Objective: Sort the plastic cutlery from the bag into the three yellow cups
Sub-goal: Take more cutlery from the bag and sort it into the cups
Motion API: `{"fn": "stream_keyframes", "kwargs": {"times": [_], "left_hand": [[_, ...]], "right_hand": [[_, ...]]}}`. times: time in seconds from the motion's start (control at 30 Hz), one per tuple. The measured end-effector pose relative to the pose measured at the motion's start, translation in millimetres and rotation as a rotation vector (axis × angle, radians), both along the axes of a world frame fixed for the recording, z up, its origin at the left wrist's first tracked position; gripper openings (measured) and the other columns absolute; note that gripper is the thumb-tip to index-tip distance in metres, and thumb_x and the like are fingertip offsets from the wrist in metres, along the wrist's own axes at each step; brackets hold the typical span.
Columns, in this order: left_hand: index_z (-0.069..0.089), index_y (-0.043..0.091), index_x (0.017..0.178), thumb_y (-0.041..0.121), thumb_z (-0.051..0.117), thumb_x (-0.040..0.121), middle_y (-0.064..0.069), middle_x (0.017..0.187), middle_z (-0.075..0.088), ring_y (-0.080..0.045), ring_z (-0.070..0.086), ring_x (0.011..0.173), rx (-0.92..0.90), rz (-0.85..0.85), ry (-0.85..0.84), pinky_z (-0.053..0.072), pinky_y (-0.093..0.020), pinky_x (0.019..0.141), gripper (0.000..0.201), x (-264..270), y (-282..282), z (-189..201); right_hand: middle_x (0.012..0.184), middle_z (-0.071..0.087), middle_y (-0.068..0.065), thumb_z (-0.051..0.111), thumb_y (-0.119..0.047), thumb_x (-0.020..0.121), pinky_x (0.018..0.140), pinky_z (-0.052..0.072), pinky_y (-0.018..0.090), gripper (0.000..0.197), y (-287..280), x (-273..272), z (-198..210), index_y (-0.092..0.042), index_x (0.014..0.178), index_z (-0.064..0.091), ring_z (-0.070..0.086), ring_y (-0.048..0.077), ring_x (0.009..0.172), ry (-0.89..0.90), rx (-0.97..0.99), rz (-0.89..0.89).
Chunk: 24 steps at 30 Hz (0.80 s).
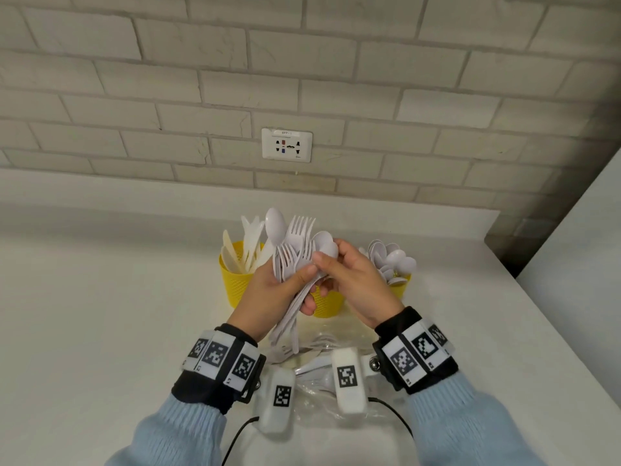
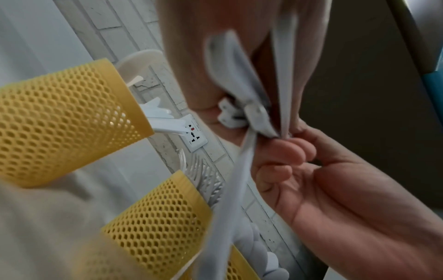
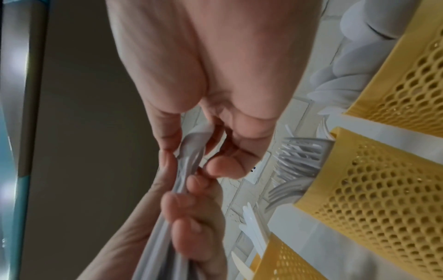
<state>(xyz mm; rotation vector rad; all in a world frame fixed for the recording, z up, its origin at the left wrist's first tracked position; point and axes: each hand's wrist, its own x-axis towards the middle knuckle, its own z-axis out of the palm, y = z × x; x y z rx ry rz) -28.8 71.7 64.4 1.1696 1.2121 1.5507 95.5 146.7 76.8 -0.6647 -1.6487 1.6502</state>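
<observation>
Above the cups my left hand [image 1: 285,292] grips a fanned bundle of white plastic forks and spoons [image 1: 292,250] by the handles. My right hand [image 1: 339,264] pinches the bowl of one spoon [image 1: 325,247] at the bundle's right side. In the right wrist view, the right hand's fingertips [image 3: 223,166] close on that spoon [image 3: 191,145]. Three yellow mesh cups stand behind the hands. The left cup [image 1: 235,284] holds knives, the middle cup [image 1: 327,306] holds forks [image 3: 297,157], and the right cup [image 1: 401,289] holds spoons. The clear bag [image 1: 322,375] lies below my wrists with some cutlery left in it.
The white counter [image 1: 100,314] runs to a brick wall with a socket plate [image 1: 286,144]. A white panel [image 1: 578,264] bounds the counter on the right. Cables trail from the wrist cameras near the front edge.
</observation>
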Motion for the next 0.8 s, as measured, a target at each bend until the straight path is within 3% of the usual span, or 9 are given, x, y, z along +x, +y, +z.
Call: {"fn": "stream_keyframes", "kwargs": {"times": [0.07,0.17,0.37,0.47,0.53,0.6,0.67,0.73,0.8], "left_hand": [[0.062,0.012,0.079,0.028,0.059,0.085,-0.001,0.057,0.065,-0.015,0.059,0.047,0.003,-0.004,0.019,0.052,-0.024,0.049,0.018,3,0,1],[0.063,0.011,0.086,0.031,0.062,0.08,-0.001,0.062,0.067,-0.018,0.061,0.05,-0.005,-0.005,0.02,0.054,-0.027,0.05,0.021,5,2,-1],[0.063,0.01,0.091,0.018,0.062,0.087,-0.008,0.066,0.067,-0.021,0.063,0.05,-0.062,-0.015,0.036,0.055,-0.028,0.048,0.009,10,4,-6],[0.063,0.008,0.092,0.021,0.062,0.088,-0.007,0.063,0.065,-0.02,0.057,0.043,-0.071,0.049,0.048,0.048,-0.026,0.041,0.014,6,4,-7],[0.059,0.01,0.081,0.021,0.062,0.089,-0.006,0.057,0.058,-0.018,0.049,0.04,-0.055,0.125,0.079,0.039,-0.024,0.038,0.014,2,4,-8],[0.055,0.016,0.07,0.022,0.063,0.089,-0.006,0.052,0.047,-0.018,0.041,0.039,-0.03,0.18,0.096,0.033,-0.023,0.039,0.022,-1,4,-9],[0.056,0.019,0.069,0.02,0.065,0.087,-0.004,0.05,0.041,-0.017,0.036,0.04,-0.024,0.196,0.087,0.03,-0.023,0.041,0.021,-2,4,-9],[0.057,0.019,0.07,0.019,0.067,0.086,-0.002,0.048,0.04,-0.016,0.035,0.04,-0.032,0.19,0.085,0.029,-0.024,0.042,0.018,-1,5,-8],[0.057,0.016,0.07,0.017,0.068,0.085,-0.004,0.046,0.041,-0.017,0.036,0.039,-0.038,0.187,0.092,0.031,-0.024,0.042,0.019,0,5,-7]], "right_hand": [[0.073,0.055,0.005,0.056,-0.022,0.092,0.054,0.041,0.025,0.01,0,1,-1,-0.013,0.096,0.052,0.047,0.013,0.057,-0.032,0.033,-0.015],[0.067,0.054,0.004,0.054,-0.021,0.093,0.05,0.039,0.024,0.01,1,2,-2,-0.013,0.091,0.05,0.047,0.015,0.054,-0.006,0.028,-0.062],[0.073,0.056,0.006,0.052,-0.019,0.094,0.038,0.034,0.021,0.008,12,15,8,-0.013,0.091,0.048,0.043,0.012,0.048,0.108,0.0,-0.231],[0.075,0.058,0.003,0.05,-0.018,0.095,0.037,0.035,0.02,0.008,26,32,27,-0.016,0.087,0.047,0.042,0.01,0.046,0.173,0.118,-0.391],[0.078,0.061,0.004,0.053,-0.022,0.094,0.04,0.038,0.02,0.01,41,46,38,-0.019,0.087,0.046,0.045,0.009,0.047,0.167,0.254,-0.532],[0.085,0.062,0.008,0.057,-0.031,0.09,0.05,0.043,0.022,0.014,54,59,47,-0.022,0.093,0.047,0.05,0.008,0.056,0.091,0.429,-0.663],[0.089,0.059,0.004,0.058,-0.031,0.09,0.061,0.045,0.021,0.02,63,68,48,-0.019,0.103,0.048,0.054,0.007,0.066,-0.036,0.597,-0.759],[0.091,0.058,0.003,0.057,-0.031,0.091,0.067,0.047,0.029,0.024,71,72,38,-0.014,0.108,0.049,0.057,0.016,0.075,-0.208,0.681,-0.788],[0.097,0.06,0.01,0.054,-0.034,0.091,0.075,0.047,0.036,0.028,78,70,21,-0.013,0.109,0.051,0.058,0.029,0.087,-0.489,0.654,-0.754]]}}
